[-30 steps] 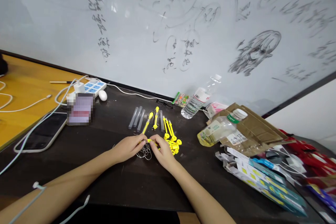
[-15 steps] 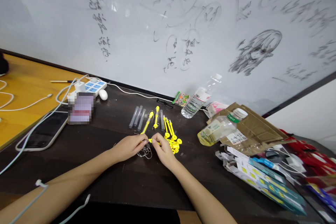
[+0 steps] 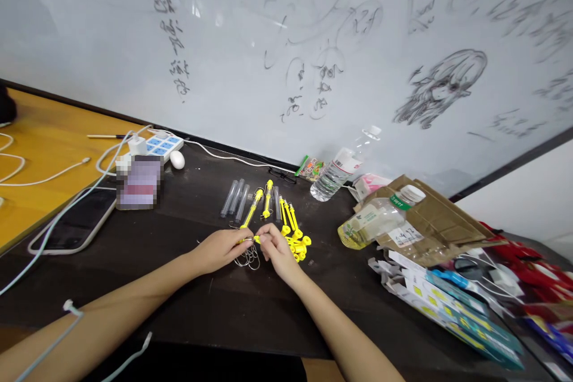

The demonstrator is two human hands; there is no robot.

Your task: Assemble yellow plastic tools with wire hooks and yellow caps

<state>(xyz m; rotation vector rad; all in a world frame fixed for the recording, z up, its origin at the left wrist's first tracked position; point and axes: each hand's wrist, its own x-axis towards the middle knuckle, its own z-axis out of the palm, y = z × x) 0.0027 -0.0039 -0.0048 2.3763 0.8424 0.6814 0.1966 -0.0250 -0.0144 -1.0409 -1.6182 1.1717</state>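
Observation:
My left hand (image 3: 221,249) is closed in a pinch on a thin metal ring, mostly covered by the fingertips. Facing it, my right hand (image 3: 278,253) grips a small yellow plastic piece (image 3: 256,239) between thumb and fingers. The two sets of fingertips almost meet. Loose wire rings (image 3: 251,259) lie on the table just below them. Beyond the hands are a yellow-ended tube (image 3: 253,208), a second yellow-ended tube (image 3: 267,200) and several clear tubes (image 3: 236,200). Slim yellow rods (image 3: 294,221) and a pile of yellow caps (image 3: 301,248) lie beside my right hand.
A water bottle (image 3: 333,176) and a drink bottle (image 3: 373,224) stand tilted in view on the right, near brown cardboard (image 3: 430,221) and an opened box (image 3: 452,304). Leftward are a phone (image 3: 74,221), a power strip (image 3: 163,146) and white cables. A whiteboard (image 3: 224,83) rises behind.
My right index finger has lifted slightly and the fingertips have shifted a little around the small yellow piece. The view has moved slightly; the table things stay in place.

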